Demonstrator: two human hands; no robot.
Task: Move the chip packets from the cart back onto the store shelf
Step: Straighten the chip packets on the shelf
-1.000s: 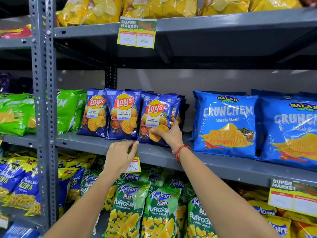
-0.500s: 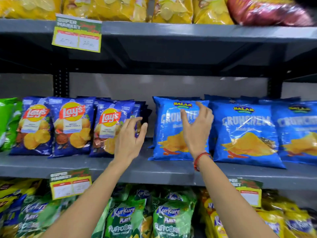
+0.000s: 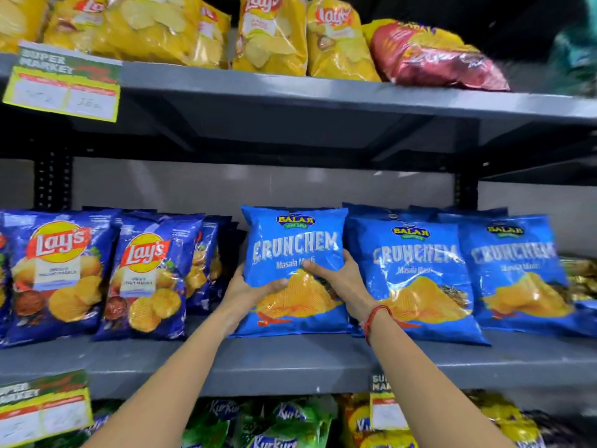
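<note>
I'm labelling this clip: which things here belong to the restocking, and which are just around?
In the job:
- left hand
- right hand
- Crunchem packet gripped by both
- middle shelf

Just around:
- Lay's blue packets
- yellow Lay's packets
- price tag

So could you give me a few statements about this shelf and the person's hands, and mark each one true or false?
1. Both hands grip the same light-blue Crunchem chip packet. True: the left hand holds its left edge and the right hand its right edge.
2. That packet stands on the grey metal middle shelf. True.
3. The dark-blue Lay's packets stand to the right of it. False: they stand to its left.
4. A red thread bracelet is on the left wrist. False: it is on the right wrist.
5. Yellow Lay's packets fill the shelf above. True, with one dark-red packet lying beside them.
</note>
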